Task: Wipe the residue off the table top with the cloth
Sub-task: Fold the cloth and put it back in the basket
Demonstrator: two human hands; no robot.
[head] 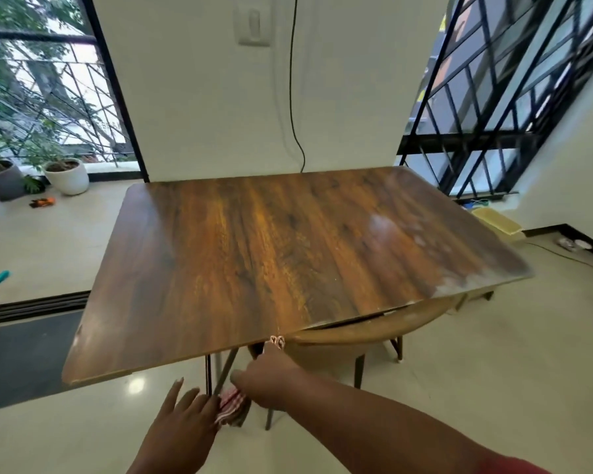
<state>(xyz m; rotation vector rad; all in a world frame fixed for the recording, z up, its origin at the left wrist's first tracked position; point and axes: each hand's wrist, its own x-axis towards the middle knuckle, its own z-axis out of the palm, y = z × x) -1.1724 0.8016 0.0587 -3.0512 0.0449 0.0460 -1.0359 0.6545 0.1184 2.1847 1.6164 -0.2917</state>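
Where whitish residue [387,230] clouds the wooden table top [254,254], right hand [271,379] gripping striped cloth [231,405], left hand [182,419] slack.

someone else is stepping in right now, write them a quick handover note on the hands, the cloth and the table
Right hand: grips the red-and-white cloth just below the table's near edge.
Left hand: fingers straight, touching the cloth's lower end.
Table top: whitish residue on the far right and along the right edge.
Done: cloth in hand. Left: wipe off the residue.
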